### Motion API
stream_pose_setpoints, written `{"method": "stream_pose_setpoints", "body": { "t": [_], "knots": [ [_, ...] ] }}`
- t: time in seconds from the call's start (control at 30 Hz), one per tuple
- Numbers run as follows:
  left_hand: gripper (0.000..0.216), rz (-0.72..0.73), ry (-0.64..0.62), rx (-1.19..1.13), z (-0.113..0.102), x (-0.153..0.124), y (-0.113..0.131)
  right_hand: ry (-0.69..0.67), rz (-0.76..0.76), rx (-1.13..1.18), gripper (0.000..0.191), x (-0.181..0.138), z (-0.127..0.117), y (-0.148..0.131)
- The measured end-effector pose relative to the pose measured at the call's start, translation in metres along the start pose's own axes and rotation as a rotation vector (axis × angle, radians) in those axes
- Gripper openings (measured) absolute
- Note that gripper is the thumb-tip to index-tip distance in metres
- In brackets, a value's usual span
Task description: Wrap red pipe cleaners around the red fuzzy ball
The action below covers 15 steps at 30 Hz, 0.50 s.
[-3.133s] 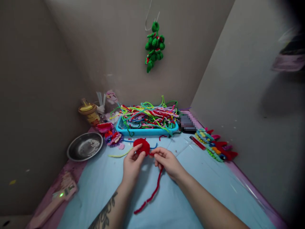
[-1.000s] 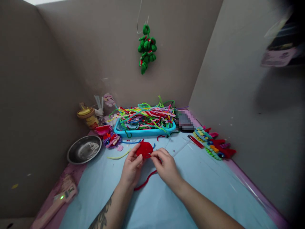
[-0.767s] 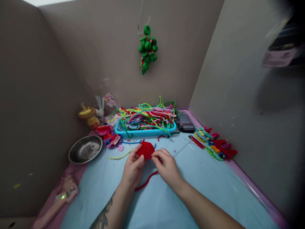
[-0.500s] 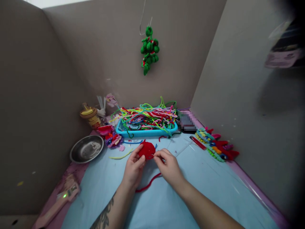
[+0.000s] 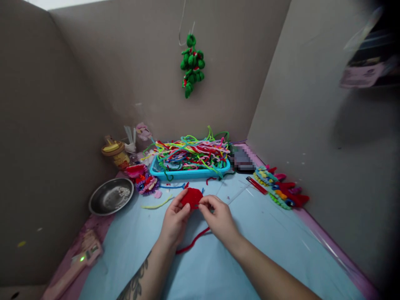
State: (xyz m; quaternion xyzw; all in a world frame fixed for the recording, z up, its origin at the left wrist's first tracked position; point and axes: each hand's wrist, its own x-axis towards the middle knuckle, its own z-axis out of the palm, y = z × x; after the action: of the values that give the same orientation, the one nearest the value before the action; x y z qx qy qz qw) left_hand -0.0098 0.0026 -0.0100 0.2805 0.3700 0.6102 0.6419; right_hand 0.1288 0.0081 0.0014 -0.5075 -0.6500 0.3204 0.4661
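— Where's the red pipe-cleaner disc (image 5: 191,196)?
— Frame centre, pinched between left hand (image 5: 173,221) and right hand (image 5: 219,219) fingertips, its tail (image 5: 192,241) trailing below.
— Room?
— Bare blue tabletop (image 5: 281,250) lower right; blue tray (image 5: 187,173) just above.

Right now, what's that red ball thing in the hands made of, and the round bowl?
The red disc looks like fuzzy chenille pipe cleaner wound tight; its fluffy loose tail trails below. The bowl seems polished metal, probably steel: grey and shiny with reflections.

No legible text anywhere
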Motion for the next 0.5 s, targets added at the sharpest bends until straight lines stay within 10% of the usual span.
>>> {"method": "stream_pose_setpoints", "body": {
  "t": [0.5],
  "knots": [
    [0.054,-0.014,0.008,-0.021,-0.0019,0.0019,-0.0058,-0.047,0.249,0.314,0.009,0.0033,0.0032,0.0055]
  ]
}}
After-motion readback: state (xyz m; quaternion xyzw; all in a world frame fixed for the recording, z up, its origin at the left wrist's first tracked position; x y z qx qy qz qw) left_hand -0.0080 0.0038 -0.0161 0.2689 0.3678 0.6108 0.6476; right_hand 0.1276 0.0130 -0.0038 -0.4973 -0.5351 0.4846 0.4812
